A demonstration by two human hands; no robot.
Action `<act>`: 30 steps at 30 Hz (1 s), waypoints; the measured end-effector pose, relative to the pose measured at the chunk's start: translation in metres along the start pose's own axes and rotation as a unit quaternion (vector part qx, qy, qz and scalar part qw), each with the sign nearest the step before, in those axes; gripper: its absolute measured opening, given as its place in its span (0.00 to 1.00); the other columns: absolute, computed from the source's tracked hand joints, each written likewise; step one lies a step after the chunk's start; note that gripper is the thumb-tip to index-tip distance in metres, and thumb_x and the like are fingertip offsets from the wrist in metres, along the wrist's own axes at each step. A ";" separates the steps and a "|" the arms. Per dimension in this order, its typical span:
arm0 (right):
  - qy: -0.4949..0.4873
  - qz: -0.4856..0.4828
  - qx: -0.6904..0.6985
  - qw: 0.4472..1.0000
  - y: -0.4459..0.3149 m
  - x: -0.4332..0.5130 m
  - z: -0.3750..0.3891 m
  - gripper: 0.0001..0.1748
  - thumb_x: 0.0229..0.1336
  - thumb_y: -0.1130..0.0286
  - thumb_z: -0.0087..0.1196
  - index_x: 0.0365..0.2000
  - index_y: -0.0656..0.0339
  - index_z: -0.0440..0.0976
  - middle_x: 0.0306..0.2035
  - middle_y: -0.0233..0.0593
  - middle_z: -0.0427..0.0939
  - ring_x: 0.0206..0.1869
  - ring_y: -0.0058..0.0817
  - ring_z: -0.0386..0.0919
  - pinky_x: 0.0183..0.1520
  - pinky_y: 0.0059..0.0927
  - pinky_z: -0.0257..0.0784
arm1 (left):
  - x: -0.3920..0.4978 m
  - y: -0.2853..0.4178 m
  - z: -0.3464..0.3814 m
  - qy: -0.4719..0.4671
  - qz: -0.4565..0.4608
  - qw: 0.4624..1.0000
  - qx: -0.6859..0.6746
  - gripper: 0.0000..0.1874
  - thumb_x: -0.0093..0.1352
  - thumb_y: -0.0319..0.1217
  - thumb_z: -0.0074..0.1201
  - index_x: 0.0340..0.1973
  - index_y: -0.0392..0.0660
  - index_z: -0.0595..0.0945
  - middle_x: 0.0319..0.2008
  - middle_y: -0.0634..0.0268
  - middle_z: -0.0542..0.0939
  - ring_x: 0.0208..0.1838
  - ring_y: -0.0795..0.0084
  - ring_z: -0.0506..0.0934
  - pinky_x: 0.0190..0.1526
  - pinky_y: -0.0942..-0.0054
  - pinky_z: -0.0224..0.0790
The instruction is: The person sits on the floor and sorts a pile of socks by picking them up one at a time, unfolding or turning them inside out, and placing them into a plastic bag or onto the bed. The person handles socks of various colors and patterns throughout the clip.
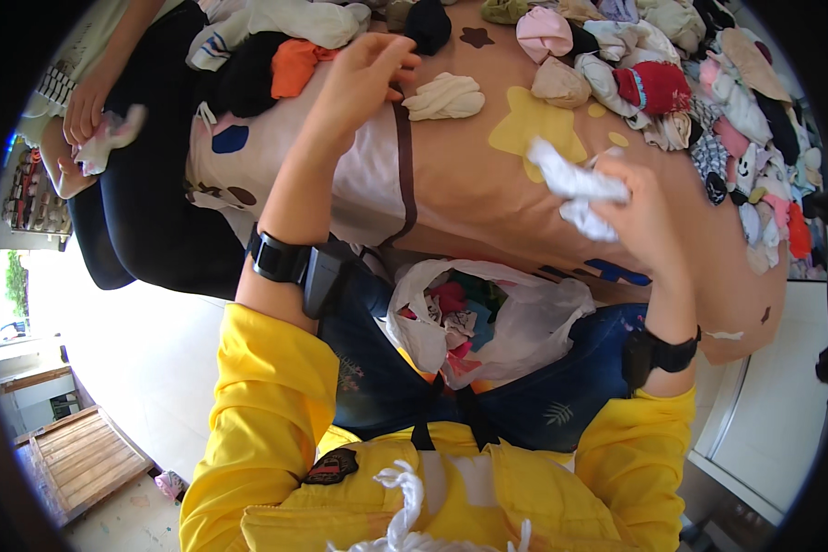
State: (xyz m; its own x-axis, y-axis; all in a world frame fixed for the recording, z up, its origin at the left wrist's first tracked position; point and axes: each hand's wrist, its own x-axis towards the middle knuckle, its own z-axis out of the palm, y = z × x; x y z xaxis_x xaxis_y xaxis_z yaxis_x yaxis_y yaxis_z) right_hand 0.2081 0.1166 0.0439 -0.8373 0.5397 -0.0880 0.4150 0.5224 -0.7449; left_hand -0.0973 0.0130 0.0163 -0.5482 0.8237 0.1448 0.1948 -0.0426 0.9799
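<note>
White socks (583,190), blurred, hang from the fingers of my right hand (635,207) above the tan part of the cloth cover (469,172). My left hand (369,83) is over the same cover with its fingers loosely apart, and nothing shows in it. Just to its right lies a folded cream sock bundle (445,96). On the other side of that hand is an orange cloth piece (297,65), next to a black bundle (248,79). A black sock bundle (428,26) sits beyond my fingertips.
A plastic bag (545,331) of coloured fabric pieces rests open between my legs. Rolled and loose socks (738,103) pile up at the right, including a red sock bundle (654,87). At left, another person's hands (86,131) hold a pale sock (114,138). A wooden crate (86,462) stands on the floor.
</note>
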 end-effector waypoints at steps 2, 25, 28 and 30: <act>-0.102 -0.137 0.190 0.967 -0.009 -0.013 0.013 0.13 0.44 0.81 0.62 0.35 0.63 0.77 0.32 0.37 0.80 0.34 0.24 0.78 0.41 0.26 0.73 | -0.003 0.001 0.000 -0.092 0.007 0.995 0.040 0.24 0.65 0.36 0.64 0.52 0.38 0.77 0.39 0.64 0.82 0.41 0.75 0.78 0.43 0.76 0.70; -0.072 0.010 0.285 0.956 0.015 -0.001 0.118 0.14 0.68 0.62 0.50 0.31 0.62 0.75 0.19 0.30 0.73 0.14 0.17 0.70 0.17 0.19 0.63 | -0.032 0.006 0.044 -0.188 0.039 0.980 -0.059 0.14 0.67 0.21 0.53 0.48 0.37 0.75 0.47 0.61 0.79 0.46 0.77 0.78 0.49 0.79 0.72; 0.183 -0.047 0.442 0.877 -0.009 0.010 0.083 0.14 0.72 0.62 0.43 0.46 0.64 0.68 0.37 0.44 0.77 0.25 0.23 0.76 0.18 0.17 0.64 | -0.037 0.004 0.056 -0.184 0.161 0.964 -0.104 0.14 0.61 0.13 0.55 0.42 0.37 0.76 0.44 0.63 0.78 0.51 0.73 0.76 0.54 0.74 0.71; 0.210 -0.133 0.394 0.885 -0.014 0.012 0.070 0.13 0.67 0.70 0.50 0.48 0.64 0.68 0.49 0.43 0.71 0.41 0.26 0.76 0.32 0.21 0.73 | -0.039 0.003 0.061 -0.169 0.218 0.959 -0.066 0.14 0.61 0.13 0.54 0.42 0.37 0.76 0.44 0.63 0.77 0.51 0.73 0.76 0.55 0.73 0.70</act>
State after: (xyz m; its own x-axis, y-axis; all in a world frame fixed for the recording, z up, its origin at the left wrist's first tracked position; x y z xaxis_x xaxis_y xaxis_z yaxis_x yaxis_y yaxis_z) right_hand 0.1675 0.0698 0.0068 -0.5932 0.7510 0.2902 -0.2933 0.1341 -0.9466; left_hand -0.0255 0.0150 0.0053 -0.1387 0.8465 0.5139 0.2296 -0.4773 0.8482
